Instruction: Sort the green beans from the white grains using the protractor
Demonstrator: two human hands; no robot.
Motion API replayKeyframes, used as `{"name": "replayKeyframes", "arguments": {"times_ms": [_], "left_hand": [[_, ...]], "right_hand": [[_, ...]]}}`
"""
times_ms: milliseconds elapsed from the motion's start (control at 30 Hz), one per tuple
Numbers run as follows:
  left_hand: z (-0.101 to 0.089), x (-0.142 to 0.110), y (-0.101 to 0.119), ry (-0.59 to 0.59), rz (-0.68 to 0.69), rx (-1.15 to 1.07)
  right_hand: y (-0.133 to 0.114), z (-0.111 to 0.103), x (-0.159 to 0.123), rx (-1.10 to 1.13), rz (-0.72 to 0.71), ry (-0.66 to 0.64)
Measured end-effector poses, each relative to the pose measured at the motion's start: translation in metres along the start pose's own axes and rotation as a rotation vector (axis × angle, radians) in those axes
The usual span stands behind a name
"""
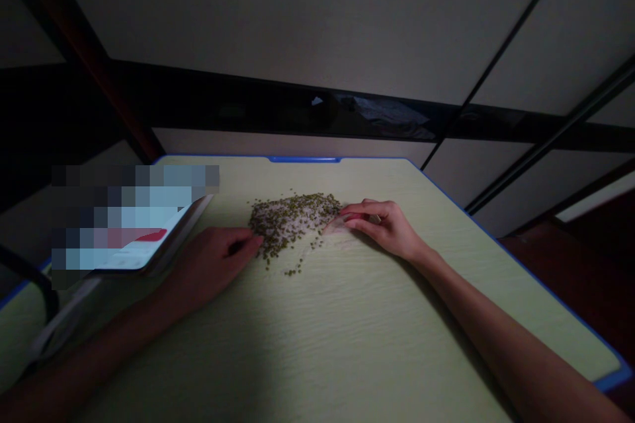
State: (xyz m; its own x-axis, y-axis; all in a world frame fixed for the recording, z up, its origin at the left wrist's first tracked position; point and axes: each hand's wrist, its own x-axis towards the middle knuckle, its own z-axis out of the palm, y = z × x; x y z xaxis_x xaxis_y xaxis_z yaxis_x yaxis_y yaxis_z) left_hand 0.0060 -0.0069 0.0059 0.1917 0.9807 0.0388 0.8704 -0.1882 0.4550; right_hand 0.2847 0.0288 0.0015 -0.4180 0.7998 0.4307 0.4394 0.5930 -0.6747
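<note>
A loose heap of small green beans [297,205] mixed with pale, rice-like grains [285,226] lies on the light wood-patterned table [347,330]. My left hand [213,258] rests at the heap's left edge, fingers curled and thumb tip against the beans. What is between those fingertips, if anything, is hidden. At the right edge of the heap, my right hand [384,228] is closed, thumb and fingers around a thin piece of clear plastic [337,225]. A few stray beans [292,271] lie on the near side of the heap.
To the left a lit screen device [133,254] stands tilted, partly blurred out by blocks. A dark cable or strap [47,291] hangs beside it. The table has a blue rim [305,159], and a pale cabinet front [297,26] with a dark band rises behind it.
</note>
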Motion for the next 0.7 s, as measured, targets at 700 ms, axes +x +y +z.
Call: {"name": "replayKeyframes", "arguments": {"times_ms": [700], "left_hand": [[-0.0017, -0.0010, 0.0012, 0.020, 0.029, -0.015]], "right_hand": [[-0.0039, -0.0010, -0.0020, 0.075, 0.008, -0.057]]}}
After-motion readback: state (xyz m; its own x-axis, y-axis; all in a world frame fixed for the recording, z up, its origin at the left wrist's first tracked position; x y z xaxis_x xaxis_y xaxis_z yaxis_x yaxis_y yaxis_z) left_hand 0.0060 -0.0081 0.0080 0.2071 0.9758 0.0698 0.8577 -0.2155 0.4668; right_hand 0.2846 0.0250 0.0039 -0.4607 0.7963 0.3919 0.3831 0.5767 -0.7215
